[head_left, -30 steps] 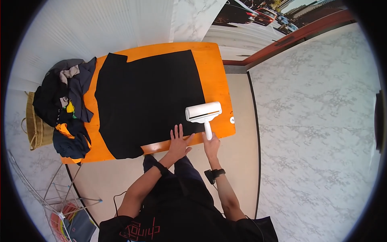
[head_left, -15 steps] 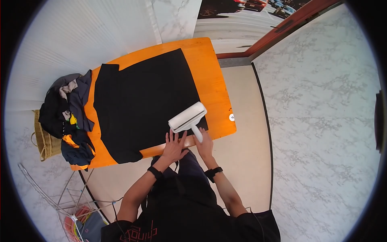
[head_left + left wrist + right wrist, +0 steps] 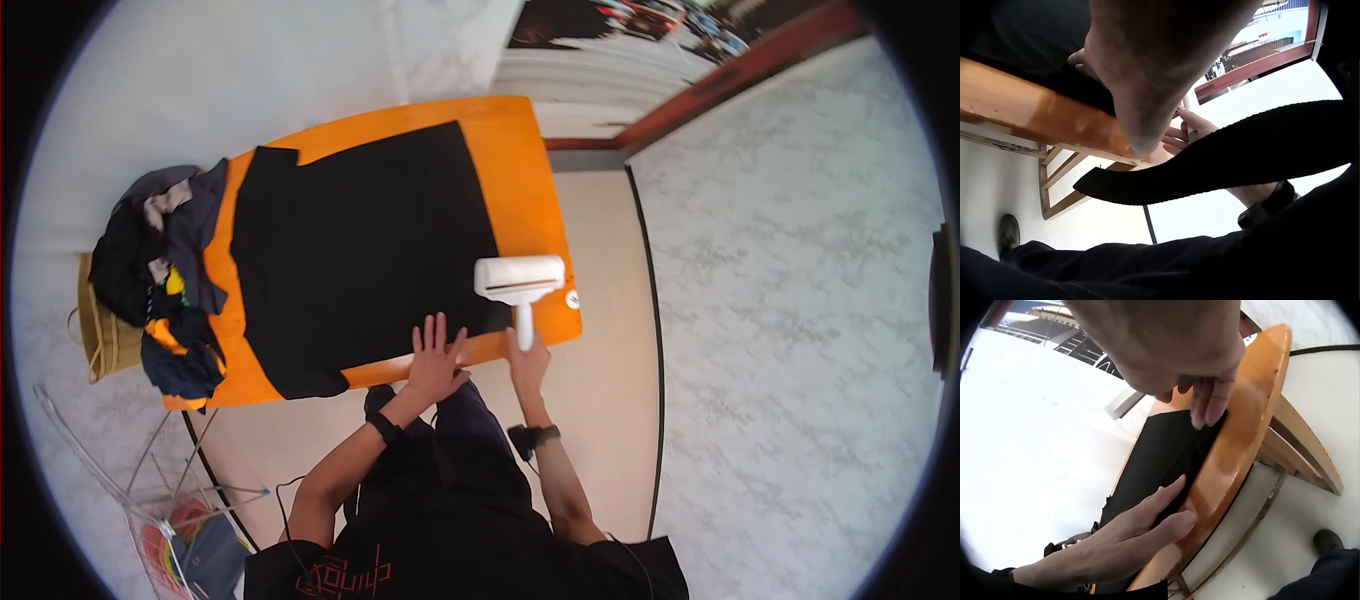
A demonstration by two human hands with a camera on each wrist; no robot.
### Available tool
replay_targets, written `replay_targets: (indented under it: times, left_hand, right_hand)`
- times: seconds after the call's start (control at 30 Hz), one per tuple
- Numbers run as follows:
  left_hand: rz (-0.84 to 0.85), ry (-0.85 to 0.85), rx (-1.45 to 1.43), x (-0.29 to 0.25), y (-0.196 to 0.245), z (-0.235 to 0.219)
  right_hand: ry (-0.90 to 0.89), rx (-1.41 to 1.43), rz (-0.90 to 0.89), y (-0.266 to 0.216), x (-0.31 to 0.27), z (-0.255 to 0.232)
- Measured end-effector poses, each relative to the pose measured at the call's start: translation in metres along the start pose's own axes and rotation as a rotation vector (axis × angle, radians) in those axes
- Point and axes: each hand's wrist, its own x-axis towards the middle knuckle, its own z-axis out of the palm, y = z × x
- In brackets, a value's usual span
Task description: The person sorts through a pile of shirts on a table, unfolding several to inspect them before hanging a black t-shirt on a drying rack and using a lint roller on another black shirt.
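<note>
A black T-shirt lies spread flat over the orange wooden table. My right hand grips the handle of a white lint roller, its head overlapping the shirt's right edge and the bare wood beside it. At the shirt's near edge, my left hand rests with fingers spread. The right wrist view shows the left hand with straight fingers along the black cloth, and the right hand curled around the handle, which it mostly hides.
Heaped dark clothes cover the left end of the table. A woven basket stands behind them, with a metal folding rack on the floor at lower left. A marbled wall rises on the right.
The lint roller swung left and tilted across the shirt beside my left hand, then came back right to the shirt's edge. My left hand stayed at the near edge.
</note>
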Motion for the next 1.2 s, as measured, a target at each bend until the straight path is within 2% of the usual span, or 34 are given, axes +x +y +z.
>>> replay_targets:
  times: [0.03, 0.07, 0.1, 0.13, 0.17, 0.2, 0.27, 0.33, 0.4, 0.5, 0.6, 0.67, 0.83, 1.0, 1.2]
  left_hand:
    - [0.021, 0.037, -0.011, -0.003, -0.006, 0.0]
    - [-0.031, 0.055, 0.006, -0.01, -0.012, -0.002]
    - [-0.031, 0.078, -0.043, -0.017, -0.018, -0.006]
    - [-0.029, 0.104, -0.09, -0.027, -0.029, -0.011]
    - [-0.081, 0.157, -0.082, -0.043, -0.041, -0.019]
    - [-0.118, 0.176, -0.073, -0.058, -0.058, -0.021]
    - [-0.26, 0.25, -0.043, -0.093, -0.101, -0.02]
    - [-0.397, 0.324, -0.01, -0.129, -0.139, -0.025]
    - [-0.486, 0.344, -0.071, -0.167, -0.17, -0.029]
    - [-0.504, 0.365, -0.122, -0.21, -0.215, -0.002]
    - [-0.394, 0.329, -0.181, -0.238, -0.239, 0.002]
    - [-0.338, 0.344, -0.214, -0.247, -0.249, 0.004]
    - [-0.179, 0.328, -0.175, -0.26, -0.269, 0.0]
    - [-0.093, 0.263, -0.158, -0.272, -0.284, -0.012]
    - [-0.1, 0.216, -0.167, -0.271, -0.284, -0.009]
  right_hand:
    - [-0.042, 0.01, 0.069, 0.0, 0.0, -0.001]
    - [0.014, -0.008, -0.139, -0.006, -0.002, -0.005]
    - [0.026, -0.019, -0.166, -0.011, -0.005, -0.004]
    - [-0.001, -0.036, -0.184, -0.021, -0.011, -0.005]
    - [-0.125, -0.1, -0.121, -0.039, -0.018, -0.008]
    - [-0.155, -0.093, -0.151, -0.048, -0.027, 0.005]
    - [-0.146, -0.084, -0.334, -0.065, -0.047, 0.026]
    - [-0.326, -0.082, -0.278, -0.092, -0.072, 0.052]
    - [-0.401, -0.079, -0.335, -0.11, -0.1, 0.087]
    - [-0.507, -0.137, -0.393, -0.146, -0.147, 0.132]
    - [-0.488, -0.203, -0.453, -0.158, -0.195, 0.181]
    - [-0.465, -0.255, -0.432, -0.164, -0.226, 0.206]
    - [-0.412, -0.357, -0.449, -0.178, -0.268, 0.239]
    - [-0.365, -0.398, -0.458, -0.204, -0.264, 0.268]
    - [-0.252, -0.381, -0.559, -0.244, -0.217, 0.329]
